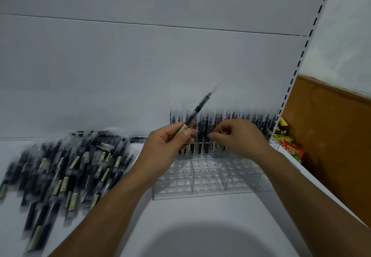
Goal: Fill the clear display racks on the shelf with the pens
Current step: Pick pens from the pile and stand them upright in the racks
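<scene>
The left hand (166, 142) pinches one pen (197, 109), tilted up above the clear rack (210, 178). The right hand (239, 136) curls at the standing pens (259, 119); blur hides whether it grips one.

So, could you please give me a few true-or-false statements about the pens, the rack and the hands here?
1. The left hand holds a pen. True.
2. The rack is full. False: its front rows are empty; only the back rows hold racked pens.
3. The loose pens lie right of the rack. False: they lie to its left.
4. The right hand pinches at one of the racked pens. True.
5. The held pen points straight down. False: it tilts up and to the right.
</scene>
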A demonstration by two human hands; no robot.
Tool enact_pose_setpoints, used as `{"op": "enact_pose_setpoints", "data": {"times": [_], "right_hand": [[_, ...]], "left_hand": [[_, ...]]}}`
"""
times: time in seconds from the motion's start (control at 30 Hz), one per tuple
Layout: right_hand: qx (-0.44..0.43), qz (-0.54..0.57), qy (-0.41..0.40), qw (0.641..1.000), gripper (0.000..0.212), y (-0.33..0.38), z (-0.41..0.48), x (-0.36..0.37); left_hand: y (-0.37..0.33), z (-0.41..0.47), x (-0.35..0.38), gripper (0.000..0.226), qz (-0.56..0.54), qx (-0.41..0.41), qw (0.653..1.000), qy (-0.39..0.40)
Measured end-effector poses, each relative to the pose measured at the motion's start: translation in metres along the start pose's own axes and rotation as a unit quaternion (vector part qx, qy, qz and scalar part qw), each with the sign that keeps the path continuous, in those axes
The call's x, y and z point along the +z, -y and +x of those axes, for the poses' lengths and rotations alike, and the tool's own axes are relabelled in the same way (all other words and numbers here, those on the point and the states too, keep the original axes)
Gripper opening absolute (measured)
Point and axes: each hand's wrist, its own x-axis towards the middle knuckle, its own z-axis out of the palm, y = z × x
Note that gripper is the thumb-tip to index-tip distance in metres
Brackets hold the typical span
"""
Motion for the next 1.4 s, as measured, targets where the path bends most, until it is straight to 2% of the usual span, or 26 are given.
{"op": "enact_pose_setpoints", "data": {"times": [0.03,0.1,0.17,0.2,0.37,0.47,0.53,0.6,0.7,0.97,1.07,1.23,1.33,1.4], "right_hand": [[-0.006,0.026,-0.015,1.0,0.017,0.001,-0.002,-0.002],[-0.022,0.159,-0.025,0.987,0.013,0.007,-0.007,-0.006],[-0.046,0.298,0.015,0.953,0.014,0.019,-0.013,-0.011],[-0.054,0.334,0.03,0.941,0.015,0.024,-0.014,-0.012],[-0.044,0.404,0.01,0.913,0.01,0.036,-0.018,-0.014],[-0.005,0.439,-0.039,0.898,0.012,0.026,-0.014,-0.026],[0.012,0.388,-0.102,0.916,0.015,0.015,-0.009,-0.034],[0.015,0.282,-0.15,0.948,0.019,0.005,-0.004,-0.038],[0.004,0.161,-0.145,0.976,0.018,-0.004,0.001,-0.035],[-0.04,0.061,-0.076,0.994,0.019,-0.006,0.008,-0.015],[-0.021,0.028,-0.013,0.999,0.019,-0.008,0.007,-0.003],[-0.006,-0.02,-0.011,1.0,0.027,-0.011,0.007,0.005],[0.003,-0.074,0.034,0.997,0.035,-0.004,0.01,0.002],[0.006,-0.108,0.051,0.993,0.031,-0.001,0.012,0.002]], "left_hand": [[0.001,0.001,0.0,0.02,0.001,0.001,1.0,0.002],[0.002,0.001,0.0,0.021,0.001,0.003,1.0,0.007],[0.003,0.001,0.0,0.023,0.015,0.012,1.0,0.015],[0.004,0.001,0.0,0.024,0.031,0.017,0.999,0.019],[0.009,0.002,0.002,0.03,0.14,0.029,0.989,0.039],[0.011,0.0,0.004,0.041,0.297,0.047,0.952,0.063],[0.014,0.0,0.006,0.049,0.399,0.066,0.909,0.098],[0.016,0.0,0.01,0.054,0.466,0.08,0.872,0.13],[0.019,0.002,0.013,0.058,0.506,0.081,0.846,0.147],[0.02,0.002,0.012,0.058,0.519,0.087,0.837,0.149],[0.021,0.003,0.012,0.057,0.523,0.089,0.835,0.149],[0.021,0.003,0.012,0.056,0.517,0.082,0.838,0.153],[0.019,0.003,0.012,0.054,0.519,0.081,0.835,0.164],[0.019,0.004,0.012,0.052,0.521,0.082,0.833,0.168]]}}
